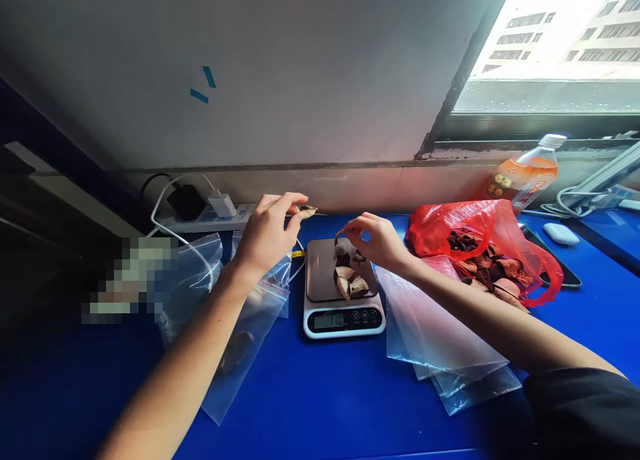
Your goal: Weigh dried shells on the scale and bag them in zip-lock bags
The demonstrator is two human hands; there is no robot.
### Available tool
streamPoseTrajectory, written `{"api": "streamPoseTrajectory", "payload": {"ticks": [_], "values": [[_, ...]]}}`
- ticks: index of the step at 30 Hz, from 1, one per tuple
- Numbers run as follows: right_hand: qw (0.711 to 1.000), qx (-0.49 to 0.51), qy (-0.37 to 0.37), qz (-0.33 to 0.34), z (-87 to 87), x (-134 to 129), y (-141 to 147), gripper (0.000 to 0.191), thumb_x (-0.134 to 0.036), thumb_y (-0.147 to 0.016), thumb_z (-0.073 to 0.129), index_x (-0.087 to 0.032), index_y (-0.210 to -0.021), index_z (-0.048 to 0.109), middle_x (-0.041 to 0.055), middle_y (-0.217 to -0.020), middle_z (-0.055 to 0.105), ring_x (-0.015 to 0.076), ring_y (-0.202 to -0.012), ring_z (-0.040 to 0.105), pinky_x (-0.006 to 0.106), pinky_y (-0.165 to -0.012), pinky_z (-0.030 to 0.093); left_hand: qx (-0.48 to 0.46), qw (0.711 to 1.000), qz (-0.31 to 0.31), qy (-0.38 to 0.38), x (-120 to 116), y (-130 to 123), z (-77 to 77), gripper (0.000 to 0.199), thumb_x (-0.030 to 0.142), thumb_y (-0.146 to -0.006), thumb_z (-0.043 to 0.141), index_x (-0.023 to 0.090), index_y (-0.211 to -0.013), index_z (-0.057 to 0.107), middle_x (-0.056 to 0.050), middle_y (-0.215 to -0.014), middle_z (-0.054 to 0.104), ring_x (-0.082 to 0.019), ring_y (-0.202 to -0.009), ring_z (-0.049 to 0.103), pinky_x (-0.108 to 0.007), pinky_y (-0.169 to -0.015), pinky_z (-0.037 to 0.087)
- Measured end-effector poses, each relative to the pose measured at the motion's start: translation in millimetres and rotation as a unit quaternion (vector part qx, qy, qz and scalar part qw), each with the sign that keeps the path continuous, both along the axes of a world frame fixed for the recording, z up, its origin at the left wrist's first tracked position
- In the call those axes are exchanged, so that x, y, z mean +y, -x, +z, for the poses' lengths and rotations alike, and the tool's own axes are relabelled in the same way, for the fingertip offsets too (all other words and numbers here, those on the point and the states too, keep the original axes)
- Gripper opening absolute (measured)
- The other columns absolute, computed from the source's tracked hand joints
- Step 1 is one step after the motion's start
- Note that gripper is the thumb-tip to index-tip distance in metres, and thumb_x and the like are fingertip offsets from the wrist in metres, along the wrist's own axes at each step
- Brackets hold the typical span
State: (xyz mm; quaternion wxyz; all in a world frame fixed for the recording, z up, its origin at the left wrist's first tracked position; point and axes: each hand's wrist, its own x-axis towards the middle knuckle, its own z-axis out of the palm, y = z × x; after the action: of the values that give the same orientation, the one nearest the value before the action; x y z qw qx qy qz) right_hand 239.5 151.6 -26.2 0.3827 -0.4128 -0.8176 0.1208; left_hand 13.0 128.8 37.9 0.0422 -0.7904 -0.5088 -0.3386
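My left hand [270, 232] pinches a pale, curled dried husk piece [308, 212] above and left of the kitchen scale [314, 293]. Over the scale's back part, my right hand [377, 239] holds another dried husk piece [338, 237], thin and brownish, between its fingertips. Several wedge-shaped husk pieces [344, 281] lie on the steel plate, pale side showing. The small display [329, 321] seems to read 11.0. To the right, a red plastic bag [440, 223] gapes with many dark dried pieces [493, 263] inside and spilling at its mouth.
Clear zip bags [425, 333] lie fanned under my right forearm. More zip bags [235, 353], some with pieces in them, lie under my left arm. Behind stand a power strip [240, 213] with cables and an orange drink bottle [530, 170]. A white case [561, 233] sits far right.
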Motion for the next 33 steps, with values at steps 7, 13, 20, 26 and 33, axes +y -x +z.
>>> {"api": "streamPoseTrajectory", "payload": {"ticks": [7,13,20,26,33], "values": [[0.994,-0.100,0.003,0.040,26.7,-21.6,-12.5,0.023,-0.034,-0.093,0.055,-0.020,-0.087,0.073,0.0086,-0.090,0.064,0.0209,-0.086,0.058,0.036,-0.079,0.046,-0.028,0.998,-0.049,0.028,4.7,7.5,-5.7,0.024,0.010,-0.088,0.052,0.018,-0.108,0.063,-0.004,-0.098,0.070,-0.018,-0.088,0.066,-0.029,-0.081,0.051],[1.000,0.000,0.008,-0.007,47.5,-46.3,-30.9,0.020,-0.032,-0.092,0.056,-0.018,-0.102,0.066,0.0075,-0.096,0.067,0.0197,-0.089,0.061,0.034,-0.076,0.048,-0.076,0.988,-0.127,0.050,-12.3,-11.3,2.7,0.022,0.014,-0.088,0.057,0.019,-0.108,0.064,-0.002,-0.094,0.071,-0.016,-0.086,0.068,-0.028,-0.083,0.052],[0.996,-0.009,-0.063,0.069,52.6,-66.5,-14.7,0.015,-0.022,-0.087,0.062,-0.018,-0.102,0.062,0.0063,-0.093,0.065,0.0149,-0.081,0.060,0.028,-0.070,0.049,-0.135,0.953,-0.240,0.128,-36.7,-36.4,8.1,0.023,0.012,-0.087,0.057,0.020,-0.108,0.063,0.001,-0.099,0.070,-0.014,-0.090,0.066,-0.025,-0.086,0.052],[0.997,0.028,-0.043,0.059,54.4,-75.4,-22.4,0.006,-0.023,-0.088,0.062,-0.018,-0.091,0.064,0.0038,-0.085,0.066,0.0115,-0.070,0.059,0.025,-0.064,0.049,-0.157,0.941,-0.259,0.152,-38.0,-38.4,6.5,0.024,0.015,-0.086,0.060,0.018,-0.110,0.060,-0.003,-0.105,0.068,-0.014,-0.091,0.067,-0.026,-0.084,0.054],[0.983,0.121,0.086,-0.111,38.6,-108.0,-90.8,0.014,-0.031,-0.084,0.067,-0.021,-0.093,0.069,0.0077,-0.092,0.070,0.0173,-0.082,0.065,0.028,-0.067,0.051,-0.112,0.962,-0.231,0.092,-34.6,-28.6,13.3,0.023,0.014,-0.086,0.061,0.017,-0.109,0.062,-0.003,-0.106,0.066,-0.015,-0.092,0.065,-0.028,-0.084,0.053]]}}
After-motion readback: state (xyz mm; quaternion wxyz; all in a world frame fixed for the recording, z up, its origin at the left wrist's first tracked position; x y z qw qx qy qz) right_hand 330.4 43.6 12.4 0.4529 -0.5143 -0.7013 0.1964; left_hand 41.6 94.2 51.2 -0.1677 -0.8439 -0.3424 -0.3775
